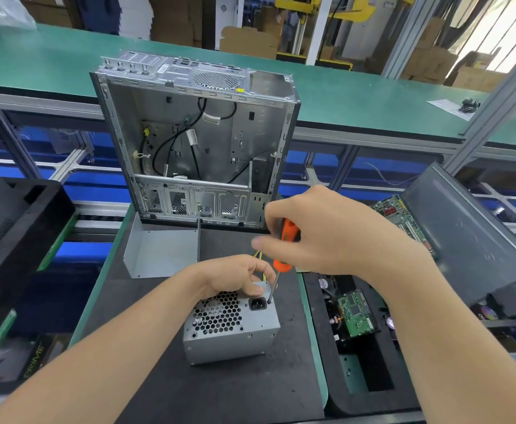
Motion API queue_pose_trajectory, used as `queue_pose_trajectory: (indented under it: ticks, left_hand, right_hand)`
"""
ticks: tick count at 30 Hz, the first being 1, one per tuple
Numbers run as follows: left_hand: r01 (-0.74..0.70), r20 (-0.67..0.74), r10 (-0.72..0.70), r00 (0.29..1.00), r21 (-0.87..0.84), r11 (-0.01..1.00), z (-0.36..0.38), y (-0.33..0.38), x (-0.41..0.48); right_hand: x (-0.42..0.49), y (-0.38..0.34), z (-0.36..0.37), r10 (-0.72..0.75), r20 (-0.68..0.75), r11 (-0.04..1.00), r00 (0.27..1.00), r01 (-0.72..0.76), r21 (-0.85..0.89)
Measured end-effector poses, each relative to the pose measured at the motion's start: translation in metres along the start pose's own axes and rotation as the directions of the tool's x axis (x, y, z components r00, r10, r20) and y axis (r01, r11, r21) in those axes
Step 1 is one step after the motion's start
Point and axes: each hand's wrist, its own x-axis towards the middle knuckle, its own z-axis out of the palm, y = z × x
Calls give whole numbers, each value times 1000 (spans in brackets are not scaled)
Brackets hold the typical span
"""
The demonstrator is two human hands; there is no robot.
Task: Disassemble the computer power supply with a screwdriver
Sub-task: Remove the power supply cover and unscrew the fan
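Starting far left: black foam tray (21,228) off to the side, out of play. Next over, bent grey metal cover (159,252) lying on the black mat (220,393), with the gutted computer case (195,142) standing open behind it. Centre now, the job itself: power supply (232,328) sitting on the mat towards the near side, fan grille (217,313) and power socket (256,303) facing up. First worry here, by my read: box twisting on the mat under a loose hold. Left hand (235,275) clamped over the far top edge, fingers curled round the casing, thumb pressed down just beside the socket, forearm reaching in low from the lower left. Screwdriver (285,249) planted nearly upright, tip at a corner screw just right of the socket; properly seated in the screw head or not, impossible to tell. Bigger worry: tip riding out under too little downward push or a tilted shaft, chewing the head or skating onto that thumb parked so close. Right hand (321,231) wrapped round the orange handle from above, wrist cocked high, one finger sticking out leftward, blurred. Also possible: freed screw rolling off the mat's right edge towards the green circuit board (356,313) in the tray alongside. Further right, motherboard (400,215) and grey side panel (464,228), well apart from the action.
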Motion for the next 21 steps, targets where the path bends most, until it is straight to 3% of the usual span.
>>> queue_pose_trajectory:
  ticks: [2,5,12,18,21]
  left_hand:
    - [-13,19,13,1000,-6,1000,0,1,0]
    - [-13,22,13,1000,9,1000,1,3,-1]
    - [-22,17,21,1000,57,998,2,0,1]
    - [4,15,-5,1000,64,998,1,-1,4]
    - [4,8,-5,1000,89,996,1,-2,5]
  right_hand:
    - [4,0,5,49,-38,997,998,-51,-51]
    - [5,2,8,-6,-31,996,999,8,83]
    - [-2,7,-6,-156,128,965,979,124,230]
    - [1,11,5,6,-49,997,999,-2,72]
    - [0,13,4,-17,-22,989,1000,20,148]
